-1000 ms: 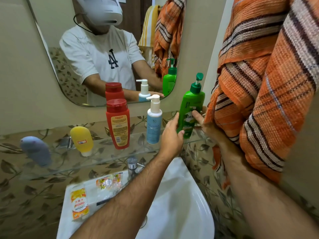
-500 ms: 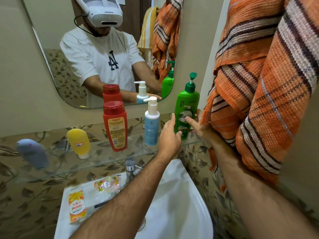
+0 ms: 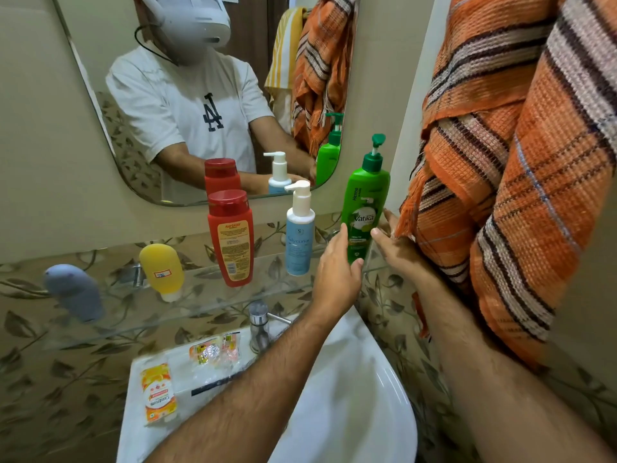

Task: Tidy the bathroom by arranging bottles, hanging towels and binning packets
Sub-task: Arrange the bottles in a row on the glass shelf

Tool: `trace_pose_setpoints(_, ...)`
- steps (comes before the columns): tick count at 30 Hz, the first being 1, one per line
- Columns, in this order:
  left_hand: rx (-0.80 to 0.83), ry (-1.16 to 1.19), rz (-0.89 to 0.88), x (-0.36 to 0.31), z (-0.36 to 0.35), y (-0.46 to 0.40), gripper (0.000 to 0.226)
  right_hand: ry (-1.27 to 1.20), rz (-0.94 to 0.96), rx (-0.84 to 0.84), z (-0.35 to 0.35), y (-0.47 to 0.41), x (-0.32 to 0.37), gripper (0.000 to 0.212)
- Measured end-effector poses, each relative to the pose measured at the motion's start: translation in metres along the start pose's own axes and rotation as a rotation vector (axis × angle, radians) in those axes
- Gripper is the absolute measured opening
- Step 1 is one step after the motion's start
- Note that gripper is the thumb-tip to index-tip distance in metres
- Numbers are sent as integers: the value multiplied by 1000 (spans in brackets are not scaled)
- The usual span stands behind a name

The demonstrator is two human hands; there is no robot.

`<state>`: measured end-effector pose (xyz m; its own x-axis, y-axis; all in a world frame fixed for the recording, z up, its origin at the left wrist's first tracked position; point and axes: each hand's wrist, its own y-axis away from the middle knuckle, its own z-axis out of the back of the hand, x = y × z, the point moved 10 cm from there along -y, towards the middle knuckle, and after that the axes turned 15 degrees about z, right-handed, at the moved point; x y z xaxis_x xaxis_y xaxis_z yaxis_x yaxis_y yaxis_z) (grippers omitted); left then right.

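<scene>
A small bathroom with beige walls and a band of leaf-patterned tiles holds a clear glass shelf [image 3: 200,295] below a rounded wall mirror [image 3: 213,101]. At about 3 o'clock on the shelf stands the tall green pump shampoo bottle [image 3: 364,208], upright at the shelf's right end. The left hand [image 3: 337,272] touches its lower left side with fingers straight and relaxed; the right hand [image 3: 397,245] rests against its right side, fingers loosely extended, not curled round it. Toward 9 o'clock from the green bottle stand a pale blue pump bottle [image 3: 299,235], a red flip-cap bottle [image 3: 231,235], a yellow squeeze tube [image 3: 162,270] and a grey-blue tube [image 3: 75,292]. At 6 o'clock the white ceramic washbasin [image 3: 350,412] carries a chrome tap [image 3: 259,325] and orange printed packets [image 3: 158,396] on its left rim. An orange striped woven towel [image 3: 521,162] hangs at 2 o'clock.
</scene>
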<state>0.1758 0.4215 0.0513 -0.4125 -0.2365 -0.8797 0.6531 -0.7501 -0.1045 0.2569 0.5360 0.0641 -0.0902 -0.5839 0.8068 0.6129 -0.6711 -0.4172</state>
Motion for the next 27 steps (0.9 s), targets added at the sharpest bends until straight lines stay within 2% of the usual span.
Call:
trace_pose_setpoints(3, 15, 2, -24, 3, 2, 9, 75, 114, -67, -27, 5, 14, -8, 53)
trace_pose_setpoints(6, 27, 2, -70, 4, 6, 19, 73, 63, -141, -58, 0, 30, -14, 59)
trace_pose_setpoints(9, 48, -2, -101, 11, 10, 32, 68, 60, -103, -53, -8, 46, -7, 61)
trace_pose_setpoints(12, 94, -75, -100, 28, 7, 44, 70, 79, -69, -59, -16, 68, -3, 57)
trace_pose_setpoints(17, 183, -267, -137, 64, -5, 64, 81, 72, -128, 31, -36, 114, -16, 54)
trace_pose_setpoints(20, 239, -452, -192, 85, -13, 78, 86, 131, -170, 77, -44, 146, -26, 58)
trace_pose_setpoints(23, 286, -570, -176, 108, -15, 89, 89, 233, -215, 144, -50, 175, -38, 62)
trace_pose_setpoints(27, 351, -669, -178, 126, -22, 109, 93, 520, -255, 259, -49, 213, -48, 76)
